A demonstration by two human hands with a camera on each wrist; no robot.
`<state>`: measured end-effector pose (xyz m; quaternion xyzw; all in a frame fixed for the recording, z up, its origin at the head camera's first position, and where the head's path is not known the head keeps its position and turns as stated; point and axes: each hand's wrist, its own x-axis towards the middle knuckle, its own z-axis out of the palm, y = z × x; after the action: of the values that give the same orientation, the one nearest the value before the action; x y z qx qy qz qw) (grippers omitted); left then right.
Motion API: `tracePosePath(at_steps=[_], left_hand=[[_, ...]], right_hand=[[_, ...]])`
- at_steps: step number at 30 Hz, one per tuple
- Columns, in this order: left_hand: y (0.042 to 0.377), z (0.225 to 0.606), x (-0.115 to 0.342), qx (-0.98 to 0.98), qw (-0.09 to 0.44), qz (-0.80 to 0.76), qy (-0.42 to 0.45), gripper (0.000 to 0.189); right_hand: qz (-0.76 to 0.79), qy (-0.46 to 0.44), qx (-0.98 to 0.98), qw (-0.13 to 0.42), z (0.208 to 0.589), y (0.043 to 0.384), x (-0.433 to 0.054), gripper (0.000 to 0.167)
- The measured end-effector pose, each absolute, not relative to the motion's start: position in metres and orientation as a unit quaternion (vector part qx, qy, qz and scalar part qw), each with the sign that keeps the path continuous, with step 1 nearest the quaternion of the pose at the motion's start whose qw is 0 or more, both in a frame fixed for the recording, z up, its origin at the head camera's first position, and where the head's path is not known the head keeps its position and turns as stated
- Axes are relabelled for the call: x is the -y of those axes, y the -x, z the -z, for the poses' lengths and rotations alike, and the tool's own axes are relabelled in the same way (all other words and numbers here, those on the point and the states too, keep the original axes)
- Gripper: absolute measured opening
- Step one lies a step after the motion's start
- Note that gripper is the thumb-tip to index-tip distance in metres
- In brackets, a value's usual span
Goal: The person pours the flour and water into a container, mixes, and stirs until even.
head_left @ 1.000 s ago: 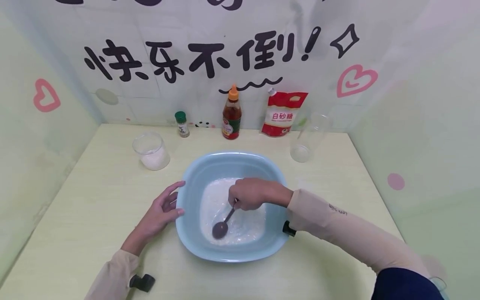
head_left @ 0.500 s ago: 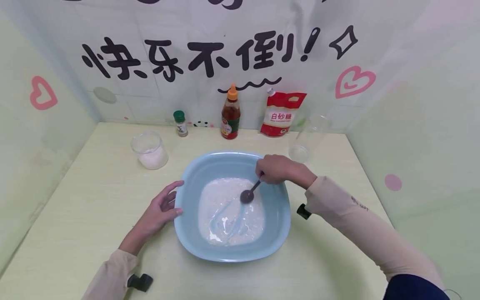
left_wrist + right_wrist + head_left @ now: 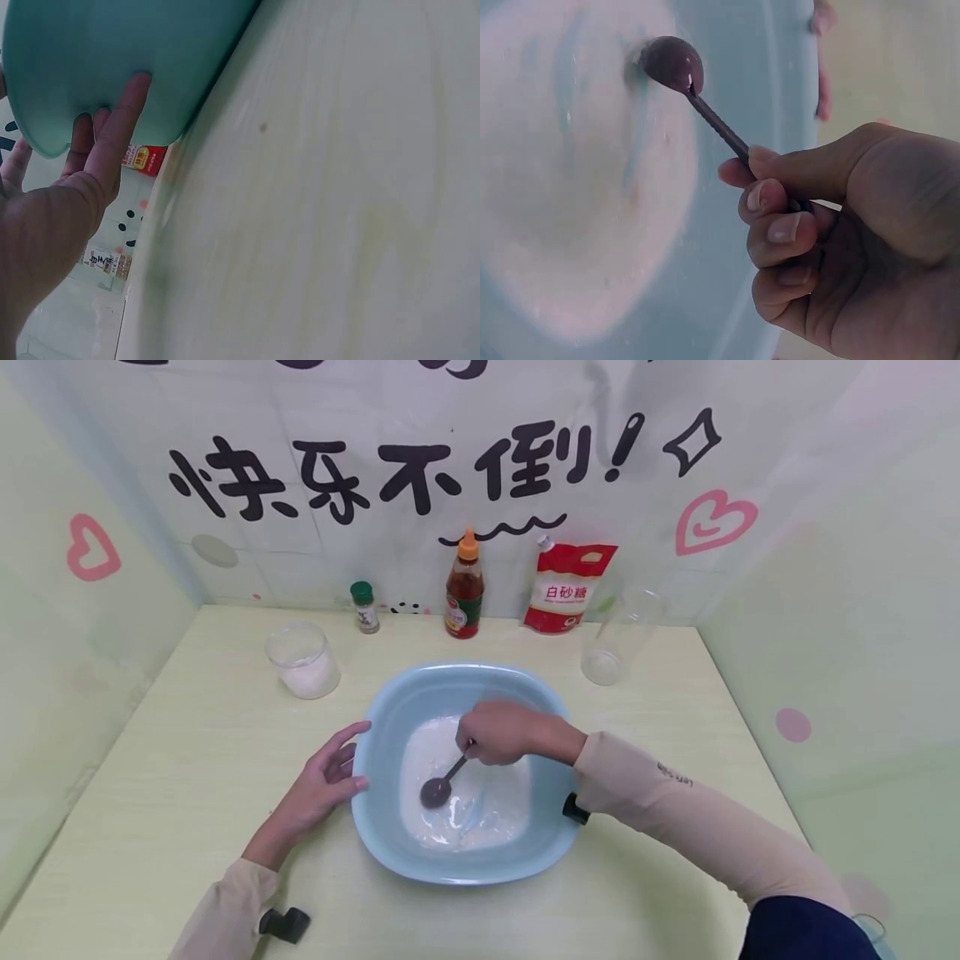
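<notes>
A light blue plastic basin stands on the table with a thin layer of milky white liquid over its floor. My right hand reaches over the basin and grips the thin handle of a dark brown spoon. The spoon's bowl is down at the liquid, on the left side. In the right wrist view, the thumb and curled fingers pinch the spoon's handle. My left hand rests its fingertips and thumb against the basin's left outer side. Its fingers look mostly extended in the left wrist view.
Behind the basin stand a glass of white powder, a green-capped shaker, an orange-capped sauce bottle, a red and white sugar pouch and a tall clear glass. Walls close in at the back and sides.
My right hand swept the spoon to the far right part of the liquid, then back to the left. The left hand stayed at the basin's side.
</notes>
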<state>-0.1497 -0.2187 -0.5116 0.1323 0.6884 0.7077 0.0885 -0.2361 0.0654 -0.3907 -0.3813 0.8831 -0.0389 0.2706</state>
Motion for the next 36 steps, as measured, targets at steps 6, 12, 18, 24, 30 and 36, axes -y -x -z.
tracePosePath(at_steps=[6, 12, 18, 24, 30, 36], left_hand=[[0.150, 0.511, 0.220, -0.685, 0.094, -0.710, -0.132, 0.071], [0.151, 0.509, 0.222, -0.688, 0.101, -0.707, -0.126, 0.072], [0.150, 0.510, 0.221, -0.685, 0.096, -0.709, -0.134, 0.071], [0.149, 0.510, 0.219, -0.682, 0.097, -0.712, -0.138, 0.070], [0.148, 0.509, 0.219, -0.684, 0.092, -0.711, -0.136, 0.071], [0.149, 0.510, 0.219, -0.683, 0.089, -0.710, -0.146, 0.070]], right_hand=[[0.038, 0.374, -0.867, 0.327, 0.390, 0.218, -0.074, 0.012], [0.030, 0.347, -0.878, 0.327, 0.380, 0.237, -0.109, 0.008], [0.040, 0.297, -0.919, 0.256, 0.376, 0.269, -0.124, 0.008], [0.051, 0.315, -0.920, 0.228, 0.381, 0.274, -0.100, 0.012], [0.047, 0.378, -0.895, 0.234, 0.385, 0.256, -0.067, 0.014], [0.040, 0.398, -0.868, 0.293, 0.392, 0.230, -0.055, 0.013]])
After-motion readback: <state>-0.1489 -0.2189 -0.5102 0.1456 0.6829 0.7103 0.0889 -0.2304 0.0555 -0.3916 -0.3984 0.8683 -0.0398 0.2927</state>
